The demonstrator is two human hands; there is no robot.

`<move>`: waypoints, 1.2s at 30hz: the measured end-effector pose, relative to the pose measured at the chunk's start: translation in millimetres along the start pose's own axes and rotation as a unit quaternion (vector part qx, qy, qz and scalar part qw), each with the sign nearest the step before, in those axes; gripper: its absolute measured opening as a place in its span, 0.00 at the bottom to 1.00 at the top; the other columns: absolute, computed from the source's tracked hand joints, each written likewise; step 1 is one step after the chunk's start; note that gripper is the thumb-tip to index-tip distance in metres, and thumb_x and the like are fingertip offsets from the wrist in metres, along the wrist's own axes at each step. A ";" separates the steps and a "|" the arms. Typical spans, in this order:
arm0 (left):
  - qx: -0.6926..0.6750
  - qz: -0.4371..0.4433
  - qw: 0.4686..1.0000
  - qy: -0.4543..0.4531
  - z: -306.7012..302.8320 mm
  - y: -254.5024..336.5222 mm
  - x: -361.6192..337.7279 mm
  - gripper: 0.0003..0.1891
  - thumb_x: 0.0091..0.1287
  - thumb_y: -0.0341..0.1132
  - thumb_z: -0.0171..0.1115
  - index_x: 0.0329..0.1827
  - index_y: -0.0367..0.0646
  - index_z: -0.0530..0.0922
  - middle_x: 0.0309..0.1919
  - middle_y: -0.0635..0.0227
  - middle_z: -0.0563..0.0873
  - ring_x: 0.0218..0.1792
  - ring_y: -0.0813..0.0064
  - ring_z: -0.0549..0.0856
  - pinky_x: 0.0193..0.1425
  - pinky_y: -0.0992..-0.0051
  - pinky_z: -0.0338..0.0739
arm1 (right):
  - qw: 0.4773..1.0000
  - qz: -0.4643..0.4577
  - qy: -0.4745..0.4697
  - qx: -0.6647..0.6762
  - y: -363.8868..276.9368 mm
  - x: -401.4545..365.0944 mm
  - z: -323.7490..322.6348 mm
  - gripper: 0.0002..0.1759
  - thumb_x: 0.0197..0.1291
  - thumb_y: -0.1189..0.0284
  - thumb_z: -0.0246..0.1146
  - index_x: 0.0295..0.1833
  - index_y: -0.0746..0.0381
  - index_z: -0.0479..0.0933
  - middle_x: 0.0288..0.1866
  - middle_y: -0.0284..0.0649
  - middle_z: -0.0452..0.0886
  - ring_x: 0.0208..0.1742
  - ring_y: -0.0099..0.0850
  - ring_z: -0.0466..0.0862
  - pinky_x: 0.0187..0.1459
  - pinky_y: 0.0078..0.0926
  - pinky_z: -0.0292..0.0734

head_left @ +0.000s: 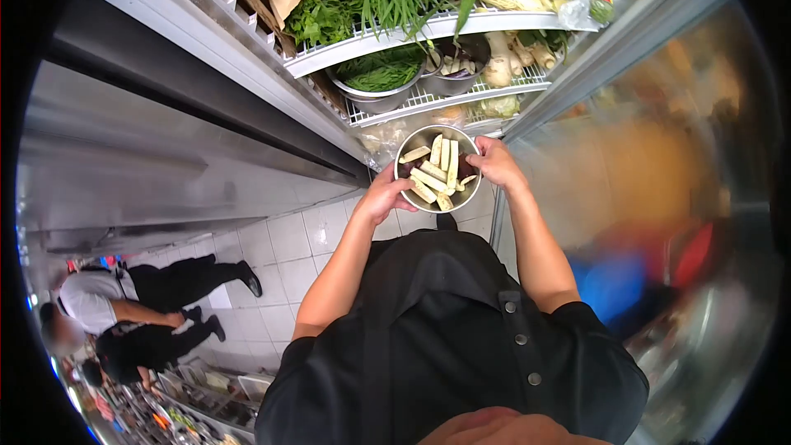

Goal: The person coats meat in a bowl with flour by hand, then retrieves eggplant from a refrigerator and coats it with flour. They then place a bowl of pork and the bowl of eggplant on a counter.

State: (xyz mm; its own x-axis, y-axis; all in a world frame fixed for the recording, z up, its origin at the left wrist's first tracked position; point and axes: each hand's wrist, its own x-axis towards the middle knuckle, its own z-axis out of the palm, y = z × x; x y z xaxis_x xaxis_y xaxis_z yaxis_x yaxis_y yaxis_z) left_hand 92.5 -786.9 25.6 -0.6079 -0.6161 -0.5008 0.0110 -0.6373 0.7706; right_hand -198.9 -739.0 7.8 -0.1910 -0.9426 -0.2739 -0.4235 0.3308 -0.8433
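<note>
A round metal bowl [421,138] is held out in front of me at the open fridge, with both hands at its rim. In it lie several pale cut sticks [431,173] that look like eggplant, along with darker purple pieces. My left hand [381,198] grips the near left side of the bowl, fingers beneath and thumb at the edge. At the upper right of the rim, my right hand [498,162] holds on, thumb over the edge. Just beyond the bowl are the fridge's lower shelves, one bearing a metal pot of green leaves [381,68].
The upper shelf edge [445,31] lies below leafy herbs, long green stalks and bagged vegetables. Another pot [456,81] and pale roots [498,66] share the shelf beneath. A glass door [626,140] stands to my right. Two people [91,301] are at left on the tiled floor [272,243].
</note>
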 end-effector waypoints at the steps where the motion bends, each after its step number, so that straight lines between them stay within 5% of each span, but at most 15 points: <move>1: 0.027 0.016 1.000 0.002 0.2 6.7 -8.6 0.29 0.71 0.34 0.64 0.74 0.40 0.68 0.53 0.60 0.86 0.37 0.69 0.90 0.35 0.70 0.90 | 0.999 0.004 0.009 0.030 4.6 -9.8 5.7 0.11 0.54 0.70 0.70 0.34 0.66 0.79 0.24 0.35 0.77 0.27 0.27 0.76 0.31 0.33 0.72; 6: 0.190 0.079 0.977 0.057 -26.7 12.1 -14.6 0.18 0.75 0.39 0.65 0.64 0.41 0.81 0.47 0.67 0.88 0.31 0.79 0.85 0.35 0.77 0.83 | 0.979 0.052 0.087 0.175 23.4 -74.5 47.5 0.07 0.54 0.74 0.69 0.34 0.65 0.79 0.24 0.32 0.78 0.26 0.23 0.77 0.28 0.30 0.73; 10: 0.408 0.270 0.864 0.120 -33.6 52.8 -35.5 0.17 0.71 0.34 0.67 0.60 0.37 0.83 0.52 0.60 0.90 0.40 0.75 0.89 0.43 0.74 0.85 | 0.944 0.106 0.201 0.237 16.8 -158.3 72.9 0.05 0.56 0.76 0.67 0.36 0.66 0.79 0.26 0.35 0.81 0.26 0.24 0.79 0.26 0.28 0.74; 15: 0.358 0.269 0.880 -0.159 42.2 42.0 -56.8 0.22 0.67 0.31 0.71 0.64 0.39 0.81 0.56 0.61 0.88 0.44 0.73 0.87 0.51 0.71 0.83 | 0.897 0.196 0.291 0.268 65.0 -292.4 106.9 0.04 0.55 0.76 0.67 0.34 0.65 0.79 0.26 0.36 0.83 0.27 0.24 0.81 0.29 0.26 0.74; 20: 0.458 0.220 0.710 -0.488 177.6 -47.6 -133.8 0.24 0.66 0.36 0.71 0.65 0.43 0.80 0.55 0.56 0.87 0.48 0.61 0.89 0.56 0.64 0.83 | 0.841 0.231 0.399 0.282 143.7 -444.0 161.4 0.05 0.53 0.78 0.67 0.36 0.61 0.81 0.26 0.31 0.81 0.27 0.22 0.78 0.28 0.24 0.70; 22: 0.474 0.233 0.624 -0.577 222.5 -75.7 -171.0 0.23 0.68 0.38 0.68 0.66 0.45 0.79 0.56 0.57 0.86 0.51 0.54 0.88 0.57 0.60 0.83 | 0.819 0.324 0.423 0.213 153.3 -498.7 182.5 0.08 0.49 0.74 0.69 0.26 0.60 0.75 0.22 0.29 0.71 0.25 0.24 0.69 0.28 0.30 0.67; 25: 0.505 0.276 0.506 -0.642 273.2 -134.0 -210.4 0.23 0.68 0.40 0.68 0.66 0.45 0.80 0.58 0.57 0.85 0.57 0.57 0.86 0.64 0.61 0.79 | 0.745 0.360 0.496 0.265 172.6 -570.9 220.8 0.11 0.47 0.75 0.70 0.24 0.60 0.71 0.21 0.29 0.68 0.24 0.24 0.68 0.26 0.31 0.65; 28: 0.521 0.370 0.407 -0.652 320.9 -190.7 -232.7 0.20 0.71 0.40 0.62 0.65 0.45 0.80 0.59 0.55 0.85 0.62 0.55 0.83 0.66 0.58 0.77 | 0.673 0.375 0.561 0.302 170.2 -636.5 249.0 0.08 0.47 0.76 0.69 0.26 0.60 0.74 0.21 0.29 0.70 0.23 0.23 0.69 0.24 0.30 0.64; 32: 0.658 0.588 0.157 -0.443 351.5 -320.4 -169.5 0.18 0.71 0.34 0.53 0.61 0.42 0.81 0.56 0.49 0.87 0.62 0.53 0.83 0.65 0.43 0.75 | 0.582 0.339 0.651 0.351 183.8 -700.1 274.6 0.06 0.48 0.77 0.68 0.35 0.62 0.82 0.24 0.32 0.79 0.20 0.22 0.73 0.21 0.26 0.66; 34: 0.803 0.378 0.154 -0.434 364.7 -354.6 -159.4 0.20 0.68 0.36 0.59 0.60 0.40 0.84 0.57 0.44 0.87 0.61 0.44 0.85 0.67 0.34 0.72 | 0.533 0.280 0.703 0.378 194.2 -738.7 282.5 0.08 0.49 0.78 0.67 0.38 0.64 0.82 0.25 0.33 0.80 0.20 0.23 0.74 0.21 0.26 0.68; 36: 0.831 0.306 0.162 -0.435 356.5 -381.1 -148.4 0.19 0.66 0.37 0.61 0.56 0.39 0.87 0.52 0.45 0.89 0.60 0.41 0.86 0.66 0.35 0.73 | 0.512 0.270 0.727 0.370 196.8 -783.5 285.2 0.07 0.50 0.79 0.66 0.37 0.63 0.81 0.25 0.33 0.80 0.20 0.23 0.75 0.21 0.24 0.68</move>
State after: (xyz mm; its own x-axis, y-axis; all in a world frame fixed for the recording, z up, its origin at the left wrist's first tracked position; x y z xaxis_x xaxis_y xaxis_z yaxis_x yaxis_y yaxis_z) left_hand -104.5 -287.6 -53.1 -0.7872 0.4308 -0.4412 0.4909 0.8708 -0.0256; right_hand 120.1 51.9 -75.5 -0.7876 0.4847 -0.3803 0.3878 -0.0897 -0.9174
